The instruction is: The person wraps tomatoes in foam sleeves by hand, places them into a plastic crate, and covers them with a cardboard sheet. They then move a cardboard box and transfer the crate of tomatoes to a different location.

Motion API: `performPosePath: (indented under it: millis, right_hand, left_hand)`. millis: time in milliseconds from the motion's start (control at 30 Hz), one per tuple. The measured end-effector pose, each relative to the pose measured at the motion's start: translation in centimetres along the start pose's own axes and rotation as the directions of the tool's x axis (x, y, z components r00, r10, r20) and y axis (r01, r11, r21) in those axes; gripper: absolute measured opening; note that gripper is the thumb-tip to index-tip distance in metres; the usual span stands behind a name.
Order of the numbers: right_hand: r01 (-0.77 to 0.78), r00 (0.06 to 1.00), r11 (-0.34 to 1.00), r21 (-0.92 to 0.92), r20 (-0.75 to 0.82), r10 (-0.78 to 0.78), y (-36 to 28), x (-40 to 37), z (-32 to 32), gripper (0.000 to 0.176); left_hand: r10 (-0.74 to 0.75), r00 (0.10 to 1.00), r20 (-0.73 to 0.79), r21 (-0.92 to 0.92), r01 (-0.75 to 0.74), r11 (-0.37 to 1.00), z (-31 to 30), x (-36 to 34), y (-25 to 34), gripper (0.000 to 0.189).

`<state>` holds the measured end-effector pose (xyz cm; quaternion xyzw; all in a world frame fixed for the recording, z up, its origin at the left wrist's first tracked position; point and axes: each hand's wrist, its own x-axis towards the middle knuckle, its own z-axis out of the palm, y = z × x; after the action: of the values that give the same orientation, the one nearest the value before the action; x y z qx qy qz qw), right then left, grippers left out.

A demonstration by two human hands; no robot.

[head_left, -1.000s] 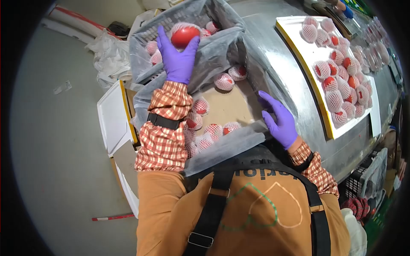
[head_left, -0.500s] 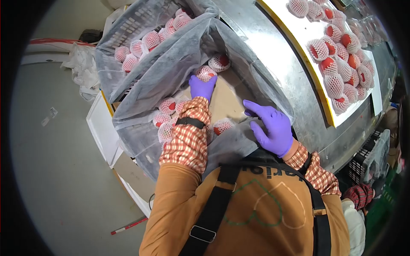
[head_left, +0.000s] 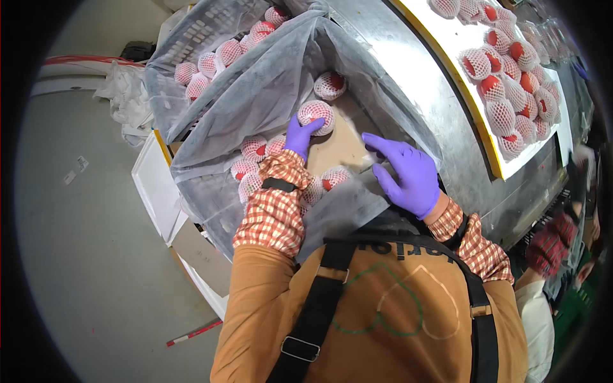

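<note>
My left hand [head_left: 300, 135], in a purple glove, is closed around the side of a red fruit in a white foam net [head_left: 317, 117]. This fruit is inside a crate lined with a translucent grey sheet [head_left: 255, 108]. Beyond it, another netted fruit [head_left: 329, 85] lies at the crate's far corner. Several more, such as a netted fruit [head_left: 253, 148], rest along the left and near sides, partly behind my sleeve. Brown cardboard [head_left: 335, 150] shows on the crate bottom. My right hand [head_left: 408, 179], also gloved, is over the crate's near right edge, thumb and fingers apart, holding nothing.
A second lined crate [head_left: 191, 48] with netted fruits stands behind on the left. On the metal table [head_left: 447, 127], a white tray with a yellow edge [head_left: 488, 156] bears many netted fruits. Another person's checked sleeve [head_left: 552, 246] appears at right. A red-and-white stick [head_left: 195, 333] lies on the floor.
My left hand has drawn back slightly, and the fruit it holds now shows more fully, away from the far-corner fruit. My right hand has barely moved. The other person's arm at right has shifted.
</note>
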<state>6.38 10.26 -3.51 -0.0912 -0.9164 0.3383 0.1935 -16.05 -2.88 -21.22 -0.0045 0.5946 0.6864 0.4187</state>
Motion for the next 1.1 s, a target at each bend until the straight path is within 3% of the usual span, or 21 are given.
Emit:
performPosePath:
  millis: [167, 267, 300, 400, 467, 500, 533, 567, 600, 633, 700, 767, 833, 867, 900, 967, 1100]
  right_hand:
    - [-0.144, 0.990, 0.988, 0.058, 0.010, 0.143, -0.4, 0.4, 0.3, 0.051]
    - [-0.324, 0.942, 0.905, 0.277, 0.179, 0.282, 0.0, 1.1, 0.9, 0.060]
    - [-0.314, 0.946, 0.908, 0.277, 0.173, 0.274, 0.4, 1.3, 1.6, 0.060]
    - [-0.294, 0.945, 0.865, 0.406, 0.260, 0.199, 0.0, 2.0, 2.8, 0.064]
    - [-0.612, 0.784, 0.406, 0.679, 0.586, 0.202, -2.7, 3.1, 2.1, 0.066]
    - [-0.611, 0.784, 0.416, 0.674, 0.589, 0.196, -3.1, 3.1, 2.2, 0.066]
    - [-0.635, 0.768, 0.243, 0.734, 0.634, 0.090, -3.5, 3.1, 2.4, 0.067]
    - [-0.654, 0.755, 0.059, 0.755, 0.656, -0.023, -3.7, 3.0, 2.6, 0.067]
    - [-0.627, 0.778, 0.020, 0.779, 0.628, -0.032, -4.2, 2.9, 2.7, 0.067]
    - [-0.632, 0.774, 0.025, 0.775, 0.632, -0.036, -4.5, 2.7, 3.1, 0.067]
    - [-0.457, 0.889, 0.203, 0.866, 0.453, 0.072, -4.8, 2.4, 3.9, 0.068]
    - [-0.428, 0.904, 0.233, 0.873, 0.415, 0.105, -5.2, 2.4, 4.0, 0.072]
    - [-0.096, 0.992, 0.622, 0.777, 0.129, -0.008, -4.8, 2.1, 4.5, 0.077]
    - [-0.022, 0.994, 0.732, 0.681, 0.093, -0.057, -4.8, 1.9, 4.4, 0.083]
    - [-0.026, 0.993, 0.729, 0.684, 0.100, -0.058, -5.0, 2.0, 4.3, 0.083]
    - [0.129, 0.986, 0.849, 0.512, 0.026, -0.165, -5.1, 2.1, 4.2, 0.084]
    - [0.174, 0.981, 0.871, 0.459, -0.003, -0.194, -4.8, 2.1, 3.1, 0.081]
  left_hand:
    - [0.125, 0.972, 0.201, -0.054, -0.116, 0.992, -0.1, -6.2, 4.3, 0.058]
    - [0.198, 0.944, 0.265, -0.087, -0.181, 0.980, 0.2, -10.4, 6.5, 0.063]
    - [0.208, 0.941, 0.266, -0.087, -0.192, 0.978, 0.6, -12.0, 7.4, 0.063]
    - [0.335, 0.882, 0.332, -0.129, -0.310, 0.942, 1.5, -15.6, 8.8, 0.086]
    - [0.413, 0.860, 0.301, -0.088, -0.406, 0.910, 2.4, -17.5, 9.5, 0.090]
    - [0.482, 0.831, 0.277, -0.040, -0.491, 0.870, 2.7, -18.2, 9.7, 0.094]
    - [0.506, 0.822, 0.261, 0.002, -0.525, 0.851, 2.5, -18.5, 9.7, 0.106]
    - [0.513, 0.819, 0.256, -0.002, -0.530, 0.848, 2.6, -18.8, 9.7, 0.106]
    - [0.556, 0.787, 0.268, 0.006, -0.579, 0.815, 2.8, -19.2, 9.6, 0.107]
    - [0.596, 0.753, 0.278, 0.014, -0.623, 0.782, 2.8, -19.7, 9.6, 0.107]
    - [0.573, 0.752, 0.325, 0.041, -0.616, 0.786, 2.7, -20.8, 9.9, 0.105]
    - [0.448, 0.808, 0.384, 0.033, -0.497, 0.867, 3.1, -22.6, 10.8, 0.098]
    - [0.403, 0.845, 0.350, -0.050, -0.413, 0.909, 3.3, -23.1, 10.9, 0.094]
    - [0.377, 0.878, 0.295, 0.008, -0.397, 0.918, 3.2, -22.8, 10.9, 0.093]
    - [0.351, 0.906, 0.236, 0.065, -0.375, 0.925, 3.1, -22.7, 10.9, 0.093]
    - [0.341, 0.925, 0.165, 0.029, -0.351, 0.936, 3.6, -22.2, 10.2, 0.087]
    - [0.475, 0.873, 0.107, 0.163, -0.487, 0.858, 4.3, -21.3, 10.6, 0.073]
